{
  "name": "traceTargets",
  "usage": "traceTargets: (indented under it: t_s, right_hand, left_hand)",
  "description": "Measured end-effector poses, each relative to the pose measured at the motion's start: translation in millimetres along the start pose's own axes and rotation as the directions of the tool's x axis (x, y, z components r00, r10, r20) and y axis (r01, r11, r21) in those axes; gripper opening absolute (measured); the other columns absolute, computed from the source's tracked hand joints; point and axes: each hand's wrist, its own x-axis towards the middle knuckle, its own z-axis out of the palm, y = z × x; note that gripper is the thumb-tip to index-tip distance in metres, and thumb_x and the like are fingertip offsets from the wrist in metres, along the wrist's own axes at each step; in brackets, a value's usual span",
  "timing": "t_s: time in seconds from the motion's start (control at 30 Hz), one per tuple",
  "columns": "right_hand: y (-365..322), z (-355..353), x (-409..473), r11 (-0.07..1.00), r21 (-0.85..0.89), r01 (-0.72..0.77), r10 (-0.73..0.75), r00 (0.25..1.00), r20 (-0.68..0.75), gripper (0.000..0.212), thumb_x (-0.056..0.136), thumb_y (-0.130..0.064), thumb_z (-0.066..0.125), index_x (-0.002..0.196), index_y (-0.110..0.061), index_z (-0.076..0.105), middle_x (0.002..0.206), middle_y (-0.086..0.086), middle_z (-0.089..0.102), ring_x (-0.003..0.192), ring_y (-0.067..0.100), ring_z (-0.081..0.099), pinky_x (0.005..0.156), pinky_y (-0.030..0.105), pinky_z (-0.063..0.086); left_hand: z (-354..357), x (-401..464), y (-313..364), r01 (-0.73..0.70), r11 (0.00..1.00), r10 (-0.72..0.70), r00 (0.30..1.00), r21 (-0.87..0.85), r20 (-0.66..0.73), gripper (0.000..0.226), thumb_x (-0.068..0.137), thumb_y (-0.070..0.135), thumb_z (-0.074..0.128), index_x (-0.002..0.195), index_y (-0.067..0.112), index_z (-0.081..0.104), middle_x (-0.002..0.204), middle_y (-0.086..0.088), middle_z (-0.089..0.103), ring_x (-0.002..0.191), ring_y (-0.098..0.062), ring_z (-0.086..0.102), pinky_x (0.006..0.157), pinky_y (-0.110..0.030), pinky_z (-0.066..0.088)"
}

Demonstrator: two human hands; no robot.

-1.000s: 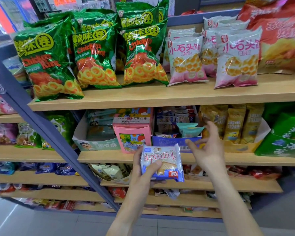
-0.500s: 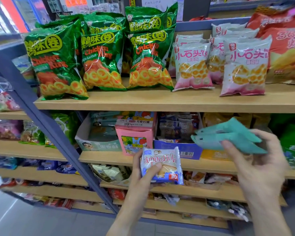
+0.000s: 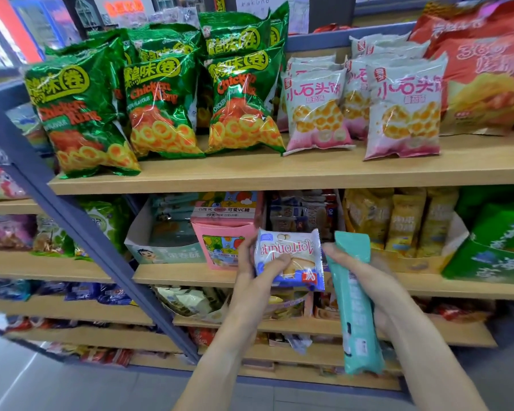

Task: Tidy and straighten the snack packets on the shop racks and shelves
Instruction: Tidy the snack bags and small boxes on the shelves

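At the second shelf (image 3: pixel 190 275): my left hand (image 3: pixel 254 280) pinches a white cake packet (image 3: pixel 288 259), upside down; my right hand (image 3: pixel 365 280), at three o'clock, grips a long teal packet (image 3: pixel 353 307), probably strays awaiting proper boxes.

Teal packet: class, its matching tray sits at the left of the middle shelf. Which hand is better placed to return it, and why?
Right. The right hand already grips the teal packet; the left hand holds the white packet, though it is nearer the teal tray.
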Motion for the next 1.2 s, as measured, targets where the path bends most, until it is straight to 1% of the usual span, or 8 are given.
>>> traceTargets:
  t_s: [0.2, 0.4, 0.67, 0.87, 0.93, 1.07, 1.13, 1.2]
  right_hand:
    - [-28.4, -0.9, 11.1, 0.981, -0.157, -0.112, 0.14, 0.974, 0.18, 0.06, 0.054, -0.037, 0.09, 0.1, -0.005, 0.07, 0.063, 0.006, 0.069, 0.047, 0.014, 0.06, 0.05, 0.026, 0.05]
    - [-43.0, -7.6, 31.5, 0.997, -0.065, -0.037, 0.047, 0.987, 0.156, 0.032, 0.075, -0.021, 0.085, 0.099, -0.005, 0.071, 0.065, 0.008, 0.07, 0.051, 0.014, 0.062, 0.051, 0.024, 0.053]
    - [-49.7, 7.9, 62.0, 0.995, 0.019, -0.098, 0.095, 0.987, 0.129, 0.022, 0.08, -0.023, 0.081, 0.088, -0.006, 0.069, 0.061, 0.008, 0.067, 0.049, 0.014, 0.06, 0.051, 0.023, 0.052]
    - [-55.4, 24.9, 80.7, 0.983, 0.114, -0.146, 0.138, 0.987, 0.08, 0.018, 0.091, -0.019, 0.07, 0.081, -0.007, 0.062, 0.059, 0.008, 0.061, 0.041, 0.015, 0.055, 0.042, 0.019, 0.049]
    - [-55.0, 29.0, 85.8, 0.976, 0.145, -0.164, 0.153, 0.984, 0.087, 0.015, 0.092, -0.017, 0.07, 0.088, -0.004, 0.062, 0.062, 0.011, 0.063, 0.04, 0.016, 0.058, 0.043, 0.022, 0.053]
    - [-49.3, 39.7, 87.9, 0.976, 0.13, -0.177, 0.163, 0.98, 0.112, 0.017, 0.094, -0.017, 0.069, 0.088, -0.002, 0.061, 0.058, 0.012, 0.065, 0.05, 0.018, 0.061, 0.046, 0.025, 0.054]
    - [-46.6, 41.4, 83.8, 0.984, 0.079, -0.158, 0.148, 0.981, 0.126, 0.016, 0.09, -0.017, 0.073, 0.092, -0.005, 0.064, 0.069, 0.012, 0.067, 0.055, 0.017, 0.064, 0.047, 0.025, 0.055]
    - [-44.4, 39.6, 81.6, 0.992, 0.027, -0.12, 0.117, 0.989, 0.09, 0.019, 0.085, -0.014, 0.078, 0.096, -0.004, 0.066, 0.072, 0.013, 0.07, 0.052, 0.017, 0.067, 0.047, 0.024, 0.056]
  left_hand:
    - [8.1, 21.0, 22.2, 0.009, 0.973, -0.031, 0.995, 0.229, 0.094, 0.077, 0.08, 0.053, 0.078, 0.144, 0.031, 0.043, 0.107, 0.009, 0.078, 0.098, -0.007, 0.074, 0.098, -0.036, 0.054]
    - [14.6, 41.0, 64.6, -0.059, 0.831, -0.05, 0.982, 0.553, 0.18, 0.038, 0.087, 0.059, 0.073, 0.112, 0.033, 0.063, 0.109, 0.006, 0.076, 0.093, -0.011, 0.076, 0.09, -0.042, 0.061]
    - [23.9, 72.9, 96.4, -0.048, 0.576, -0.118, 0.983, 0.816, 0.141, 0.035, 0.094, 0.055, 0.066, 0.076, 0.025, 0.064, 0.094, 0.001, 0.071, 0.096, -0.02, 0.065, 0.086, -0.035, 0.049]
    - [16.2, 107.3, 90.9, -0.044, 0.223, -0.231, 0.968, 0.974, 0.096, 0.064, 0.095, 0.075, 0.043, 0.131, 0.027, 0.066, 0.143, -0.004, 0.06, 0.13, -0.028, 0.054, 0.096, -0.03, 0.038]
    - [10.9, 124.1, 87.5, -0.009, 0.212, -0.253, 0.965, 0.977, 0.064, 0.085, 0.08, 0.092, 0.045, 0.132, 0.028, 0.065, 0.144, -0.002, 0.061, 0.13, -0.029, 0.057, 0.111, -0.038, 0.041]
    - [-1.3, 145.4, 87.4, 0.037, 0.174, -0.324, 0.946, 0.984, 0.022, 0.065, 0.087, 0.081, 0.053, 0.126, 0.03, 0.066, 0.132, -0.012, 0.064, 0.122, -0.029, 0.057, 0.116, -0.049, 0.039]
    - [-8.3, 153.7, 87.5, 0.073, 0.137, -0.357, 0.934, 0.988, -0.019, 0.085, 0.061, 0.098, 0.057, 0.116, 0.034, 0.069, 0.131, -0.004, 0.066, 0.124, -0.022, 0.053, 0.117, -0.05, 0.035]
    - [-15.8, 190.4, 64.4, 0.091, 0.117, -0.45, 0.893, 0.989, -0.029, 0.102, 0.045, 0.093, 0.058, 0.131, 0.037, 0.063, 0.143, 0.011, 0.056, 0.137, -0.019, 0.043, 0.121, -0.048, 0.029]
